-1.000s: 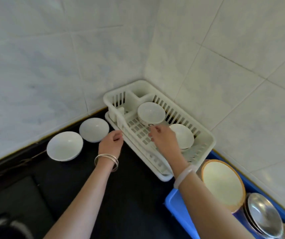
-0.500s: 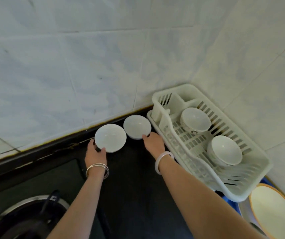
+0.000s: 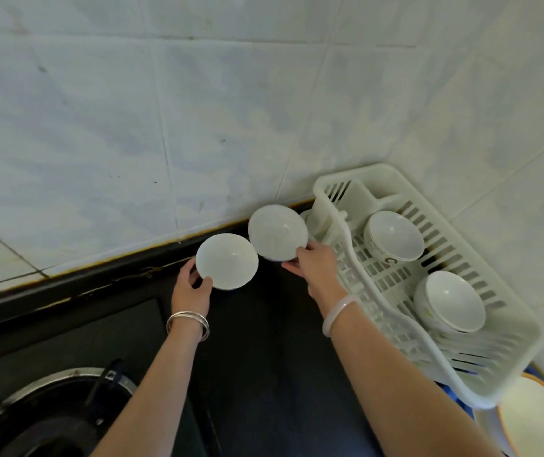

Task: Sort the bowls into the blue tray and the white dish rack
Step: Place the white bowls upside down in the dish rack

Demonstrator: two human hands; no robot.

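Two white bowls are on the black counter by the tiled wall. My left hand (image 3: 192,288) grips the near rim of the left bowl (image 3: 227,261). My right hand (image 3: 313,262) grips the near rim of the right bowl (image 3: 277,237), which is tilted and raised beside the white dish rack (image 3: 494,374). Inside the rack sit two more white bowls, one at the back (image 3: 394,235) and one nearer (image 3: 451,301). Only a sliver of the blue tray (image 3: 461,402) shows below the rack's near corner.
A gas burner (image 3: 43,413) fills the lower left of the counter. A cream plate with an orange rim (image 3: 540,420) lies at the lower right. Tiled walls meet in a corner right behind the rack.
My right hand left the rack and came to the right bowl. My left hand moved to the left bowl. Both hands now grip the rims, and the right bowl has tipped up.
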